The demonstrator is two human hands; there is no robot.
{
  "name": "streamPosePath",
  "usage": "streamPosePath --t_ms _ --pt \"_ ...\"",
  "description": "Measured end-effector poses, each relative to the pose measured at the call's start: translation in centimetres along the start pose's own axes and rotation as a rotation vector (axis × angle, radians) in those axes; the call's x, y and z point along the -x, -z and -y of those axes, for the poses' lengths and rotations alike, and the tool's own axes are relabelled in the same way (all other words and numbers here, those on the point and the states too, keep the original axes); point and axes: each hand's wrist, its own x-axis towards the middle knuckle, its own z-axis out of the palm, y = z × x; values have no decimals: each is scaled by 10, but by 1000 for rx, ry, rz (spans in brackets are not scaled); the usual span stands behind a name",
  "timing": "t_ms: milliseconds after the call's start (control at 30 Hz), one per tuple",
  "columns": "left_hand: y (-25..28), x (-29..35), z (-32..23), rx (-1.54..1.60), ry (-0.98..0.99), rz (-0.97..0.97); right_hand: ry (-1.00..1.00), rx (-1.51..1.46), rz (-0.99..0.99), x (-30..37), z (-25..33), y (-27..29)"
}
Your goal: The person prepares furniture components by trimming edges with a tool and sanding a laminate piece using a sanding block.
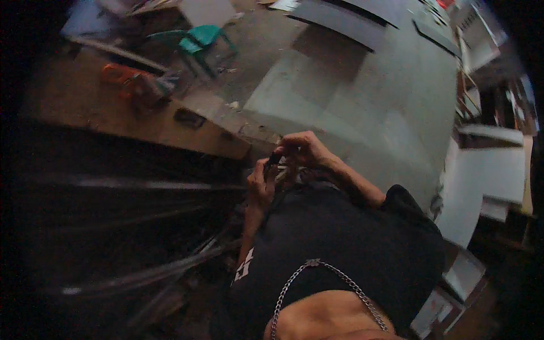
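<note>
In front of my body, both hands are raised close together around a small dark object. It is too small and blurred for me to tell its kind. My left hand is closed, with its fingers gripping the object from the lower left. From the right, my right hand curls over, its fingertips pinched at the object's upper end. A small dark boxy item lies on the wooden bench to the left of my hands.
Farther along the bench sits a blurred orange thing. A green plastic chair stands beyond it. Grey panels are at the far side. White boards stand on the right. Long shiny bars run along the left.
</note>
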Motion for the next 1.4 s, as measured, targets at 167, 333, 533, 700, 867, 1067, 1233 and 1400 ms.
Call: streamPosePath --t_ms 167,333,533,700,867,1067,1233,1400 --pt "11 56 30 -16 206 315 32 93 -649 73 -55 14" --pt "-14 42 -2 123 193 291 -271 549 -547 114 -65 98" --pt "-28 -3 -44 147 27 248 -288 853 -760 120 -94 100" --pt "-25 -13 -49 70 60 323 -101 91 -548 93 -3 39" --pt "-40 -13 -59 34 79 403 -2 115 -326 87 3 32" --pt "-48 -11 -60 2 158 524 -134 -5 -277 102 -8 51" --pt "-47 -19 -76 -34 240 619 -111 -214 -390 112 -12 52" --pt "-59 -20 -71 28 265 652 -82 -248 -436 115 1 57"
